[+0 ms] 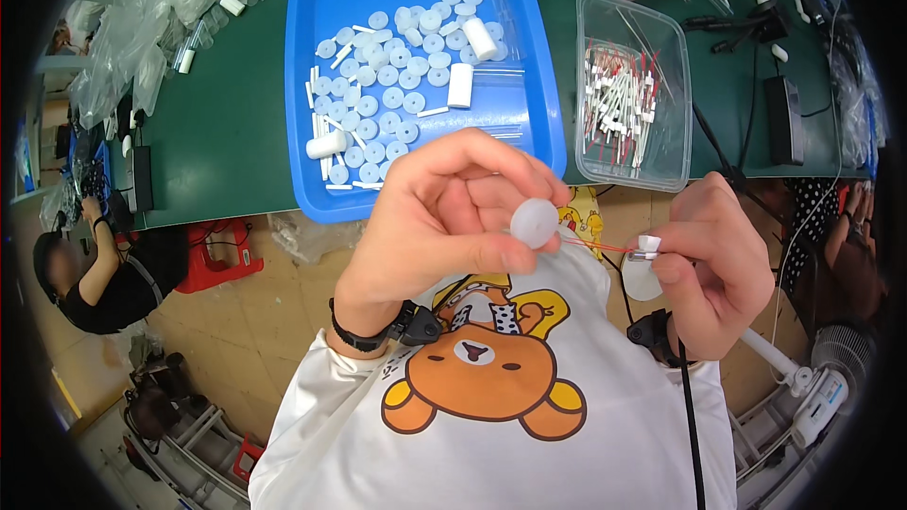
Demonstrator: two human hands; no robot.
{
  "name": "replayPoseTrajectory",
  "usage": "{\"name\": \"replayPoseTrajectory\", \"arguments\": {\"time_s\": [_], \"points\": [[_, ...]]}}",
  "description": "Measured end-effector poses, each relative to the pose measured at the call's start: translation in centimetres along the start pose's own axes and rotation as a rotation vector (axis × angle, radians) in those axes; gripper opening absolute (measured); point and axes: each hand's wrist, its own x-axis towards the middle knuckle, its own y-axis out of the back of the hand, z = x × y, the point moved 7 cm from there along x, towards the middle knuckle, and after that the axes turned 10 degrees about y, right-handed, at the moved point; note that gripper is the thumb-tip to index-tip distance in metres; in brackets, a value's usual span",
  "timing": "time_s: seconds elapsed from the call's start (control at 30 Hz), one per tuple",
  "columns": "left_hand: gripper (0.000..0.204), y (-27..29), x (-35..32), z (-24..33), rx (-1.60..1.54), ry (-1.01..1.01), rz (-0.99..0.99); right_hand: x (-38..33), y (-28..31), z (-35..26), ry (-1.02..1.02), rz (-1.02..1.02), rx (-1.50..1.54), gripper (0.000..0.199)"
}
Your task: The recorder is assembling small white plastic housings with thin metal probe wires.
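Between the thumb and fingers of my left hand [453,212] is a round, translucent white disc [535,224]. Thin red wires [600,246] run from beside the disc across to my right hand [718,260]. There my thumb and fingertips pinch a small white connector [647,247] at the wires' end. Both hands are raised in front of my chest, just off the near edge of the table. Beyond them lies a blue tray [551,123] with many similar discs [390,76], thin white tubes and a few white cylinders [460,85].
Right of the tray, a clear plastic box [682,104] holds red-and-white wire connectors [619,99]. Black cables and a power adapter [783,120] lie farther right on the green table [222,132]. Plastic bags [156,14] cover the far left. Another person [109,264] sits at left; a fan [836,368] stands lower right.
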Motion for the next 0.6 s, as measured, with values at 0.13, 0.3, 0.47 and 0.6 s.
{"name": "replayPoseTrajectory", "arguments": {"time_s": [0.13, 0.3, 0.47, 0.6], "points": [[0.038, -0.4, -0.2, 0.0, -0.009, 0.015, -0.030, 0.5, -0.5, -0.3, -0.033, -0.069, -0.018, 0.023], [0.039, -0.3, -0.2, 0.0, 0.011, 0.022, -0.025, 0.8, -0.8, -0.2, -0.013, -0.091, -0.123, 0.022], [0.048, -0.2, -0.2, 0.0, 0.060, 0.086, 0.160, 1.2, -0.6, -0.6, 0.028, -0.135, -0.201, 0.023], [0.045, 0.0, -0.2, 0.3, 0.171, 0.012, 0.122, 1.1, -0.8, -1.0, 0.029, -0.168, -0.284, 0.023]]}}
